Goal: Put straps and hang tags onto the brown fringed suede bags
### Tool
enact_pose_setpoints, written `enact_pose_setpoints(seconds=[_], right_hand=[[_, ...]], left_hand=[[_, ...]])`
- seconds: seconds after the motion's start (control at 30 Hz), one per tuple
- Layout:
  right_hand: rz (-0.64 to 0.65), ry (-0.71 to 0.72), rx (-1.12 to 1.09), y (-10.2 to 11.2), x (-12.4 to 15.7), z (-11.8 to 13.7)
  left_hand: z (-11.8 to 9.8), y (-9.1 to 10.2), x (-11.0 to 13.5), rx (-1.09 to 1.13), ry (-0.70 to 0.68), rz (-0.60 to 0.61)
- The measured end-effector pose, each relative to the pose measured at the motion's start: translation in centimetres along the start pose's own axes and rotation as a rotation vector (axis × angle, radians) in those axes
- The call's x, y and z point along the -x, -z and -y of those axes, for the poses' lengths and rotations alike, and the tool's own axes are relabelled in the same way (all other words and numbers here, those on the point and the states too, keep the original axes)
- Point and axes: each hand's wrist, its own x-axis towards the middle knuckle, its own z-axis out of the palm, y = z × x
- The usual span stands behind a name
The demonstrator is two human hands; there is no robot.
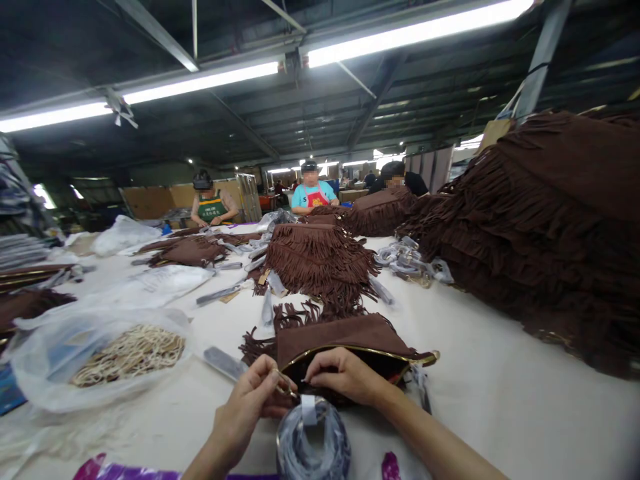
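A brown fringed bag [340, 335] lies before me with its gold zipper open toward me. My left hand [253, 397] is closed at the bag's left end, its fingers pinching a gold metal clasp [285, 385]. Over the open mouth, my right hand [343, 375] is closed with thumb and fingertips together; a tiny pale bit shows at the tips, too small to name. Just below both hands sits a coiled strap [287, 440] wrapped in clear plastic, with a white band [309, 410] around its top. The bag's inside is mostly dark.
Fringed bags are stacked in the middle [320, 257] and in a tall pile [545, 240] on the right. At left, a plastic bag [37, 373] holds stringed tags [133, 353]. Plastic-wrapped coils [400, 257] lie beyond. Co-workers [313, 193] sit across the white table [480, 373].
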Motion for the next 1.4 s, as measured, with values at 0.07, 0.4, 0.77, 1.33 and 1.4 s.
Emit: enact_pose_setpoints(seconds=[0.07,0.4,0.77,1.33,1.4], right_hand=[[0.007,0.077,0.141,-0.2,-0.1,0.5],[-0.03,0.317,0.499,-0.7,0.0,0.7],[-0.058,0.113,0.322,-0.4,0.5,2.5],[0.017,0.107,1.025,-3.3,0.2,2.4],[-0.023,0.127,0.96,-3.3,0.2,2.4]], left_hand=[[0.0,-0.2,-0.1,-0.022,0.01,-0.006],[-0.3,-0.8,-1.4,-0.166,0.029,-0.056],[-0.1,-2.5,-3.3,-0.235,0.0,-0.146],[0.8,-1.8,-3.3,-0.088,0.01,-0.121],[0.8,-1.6,-3.1,-0.173,0.003,-0.062]])
